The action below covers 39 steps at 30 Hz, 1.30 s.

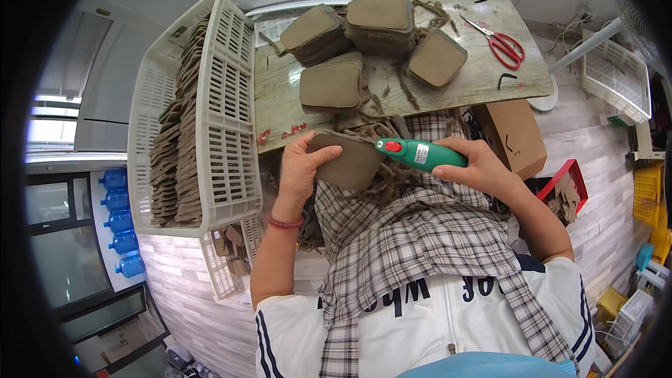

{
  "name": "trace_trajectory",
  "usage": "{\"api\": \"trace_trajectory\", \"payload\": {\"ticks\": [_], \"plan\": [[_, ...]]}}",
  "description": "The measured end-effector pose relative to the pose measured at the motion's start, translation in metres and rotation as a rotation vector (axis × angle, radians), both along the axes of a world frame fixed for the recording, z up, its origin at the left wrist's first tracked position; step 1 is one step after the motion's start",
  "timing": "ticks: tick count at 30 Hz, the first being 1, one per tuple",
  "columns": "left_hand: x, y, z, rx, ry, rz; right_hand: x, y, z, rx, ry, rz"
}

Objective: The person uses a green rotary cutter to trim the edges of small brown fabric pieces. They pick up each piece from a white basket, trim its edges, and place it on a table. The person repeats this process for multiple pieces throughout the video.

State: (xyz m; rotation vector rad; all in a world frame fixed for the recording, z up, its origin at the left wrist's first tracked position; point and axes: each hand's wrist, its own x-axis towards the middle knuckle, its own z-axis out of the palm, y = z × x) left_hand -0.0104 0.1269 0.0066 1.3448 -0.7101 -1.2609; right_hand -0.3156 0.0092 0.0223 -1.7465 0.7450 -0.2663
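My left hand grips a brown, rounded rectangular fabric pad, its thumb lying over the top face. Wrapped round a green handheld electric cutter with a red button is my right hand. The cutter's head meets the pad's right edge or sits very close to it; whether they touch I cannot tell. Brown fabric scraps hang below the pad, over my checked apron. On the table beyond my hands stand several stacks of similar pads.
Red-handled scissors and a black hex key lie at the table's right. A tall white crate of stacked brown pieces stands left. To the right are a cardboard box and a red box; a fan's pole rises beyond.
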Motion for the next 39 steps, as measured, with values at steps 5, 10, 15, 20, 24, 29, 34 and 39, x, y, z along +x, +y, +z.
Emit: {"api": "trace_trajectory", "payload": {"ticks": [5, 10, 15, 20, 24, 29, 34, 39], "plan": [[-0.006, -0.002, 0.0, 0.054, 0.001, -0.093, 0.003, 0.002, -0.007, -0.024, -0.021, 0.011], [-0.009, -0.003, 0.002, 0.114, -0.002, -0.18, 0.009, 0.002, -0.002, -0.032, -0.017, 0.028], [-0.011, -0.005, 0.008, 0.174, -0.045, -0.273, 0.013, 0.002, -0.003, -0.028, -0.031, 0.055], [-0.014, -0.009, -0.007, 0.211, -0.028, -0.353, 0.022, 0.0, -0.004, 0.059, -0.038, 0.077], [0.008, -0.012, -0.021, 0.13, 0.006, -0.125, 0.018, 0.002, -0.006, 0.133, -0.058, 0.0], [0.058, -0.048, 0.013, -0.086, 0.037, 0.178, -0.016, -0.01, -0.009, 0.159, 0.017, -0.246], [0.081, -0.106, -0.022, -0.067, -0.415, 0.099, -0.042, -0.031, -0.021, -0.072, -0.019, -0.401], [0.094, -0.126, -0.017, 0.048, -0.793, -0.083, -0.058, -0.056, -0.029, -0.351, 0.043, -0.542]]}}
